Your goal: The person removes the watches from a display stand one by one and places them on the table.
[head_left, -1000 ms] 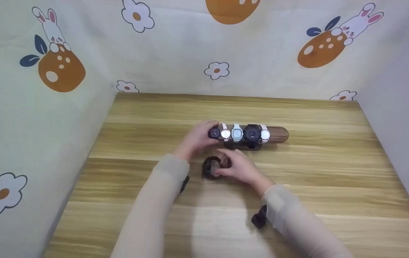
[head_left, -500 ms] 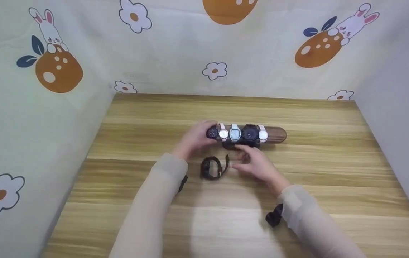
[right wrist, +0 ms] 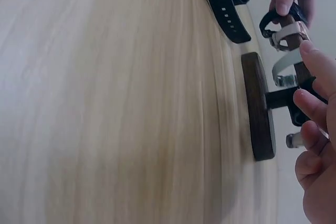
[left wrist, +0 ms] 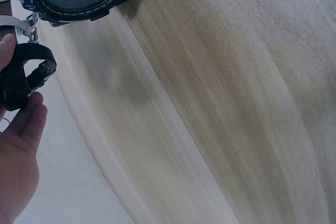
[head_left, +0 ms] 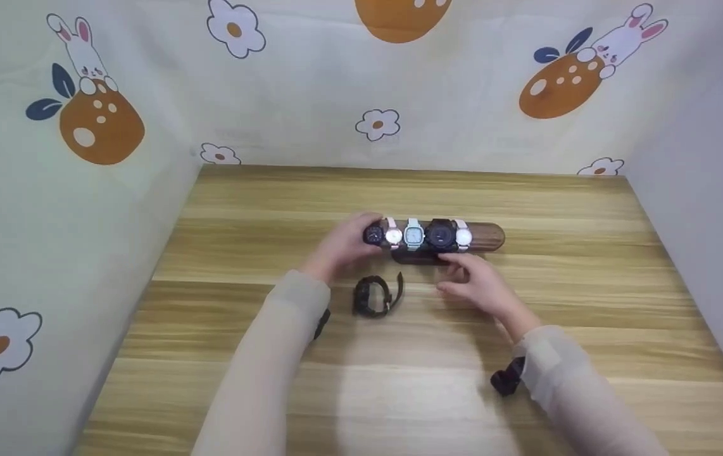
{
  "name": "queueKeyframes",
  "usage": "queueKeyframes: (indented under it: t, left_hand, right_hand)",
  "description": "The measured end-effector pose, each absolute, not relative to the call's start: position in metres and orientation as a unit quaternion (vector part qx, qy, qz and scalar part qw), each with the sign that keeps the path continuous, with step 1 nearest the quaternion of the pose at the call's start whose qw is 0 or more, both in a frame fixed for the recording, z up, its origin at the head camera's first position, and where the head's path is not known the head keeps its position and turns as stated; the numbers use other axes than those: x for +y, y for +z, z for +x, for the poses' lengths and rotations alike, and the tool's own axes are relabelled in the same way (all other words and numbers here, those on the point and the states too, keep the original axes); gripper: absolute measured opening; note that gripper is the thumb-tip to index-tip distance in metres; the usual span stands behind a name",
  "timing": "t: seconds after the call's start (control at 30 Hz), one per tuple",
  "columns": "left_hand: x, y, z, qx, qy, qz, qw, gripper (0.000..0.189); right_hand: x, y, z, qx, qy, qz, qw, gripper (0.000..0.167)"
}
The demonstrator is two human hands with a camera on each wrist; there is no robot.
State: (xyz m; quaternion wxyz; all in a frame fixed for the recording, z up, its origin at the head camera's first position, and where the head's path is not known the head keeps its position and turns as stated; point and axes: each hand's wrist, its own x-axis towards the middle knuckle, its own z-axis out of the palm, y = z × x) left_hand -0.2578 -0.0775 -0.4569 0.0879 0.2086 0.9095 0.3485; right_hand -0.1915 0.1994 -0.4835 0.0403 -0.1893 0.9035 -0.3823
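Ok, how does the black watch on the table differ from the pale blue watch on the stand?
The black watch rests on its side on the table; the pale blue watch is looped around the stand. The black watch's face is round, the pale blue watch's squarish. The black watch faces sideways, the pale blue watch upward. Both are wristwatches.

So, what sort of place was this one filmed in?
Probably a small staged filming booth, though the room beyond is out of view. Patterned sheeting encloses three sides of a wood-grain table, and a watch rack stands on it.
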Motion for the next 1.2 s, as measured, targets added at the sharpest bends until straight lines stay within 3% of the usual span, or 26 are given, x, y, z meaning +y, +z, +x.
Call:
queueKeyframes:
  t: [0.33,1.0,1.2]
  left_hand:
    - [-0.079,-0.457,-0.258,0.913,0.335,0.218,0.079,0.066]
    - [-0.079,-0.456,-0.260,0.916,0.322,0.226,0.076,0.065]
    - [-0.078,-0.456,-0.260,0.916,0.323,0.225,0.078,0.065]
  right_hand:
    - [0.216,-0.477,-0.195,0.909,-0.370,-0.193,-0.012,0.052]
    - [0.230,-0.463,-0.212,0.924,-0.352,-0.141,-0.040,0.056]
    - [0.232,-0.459,-0.215,0.929,-0.350,-0.120,-0.024,0.060]
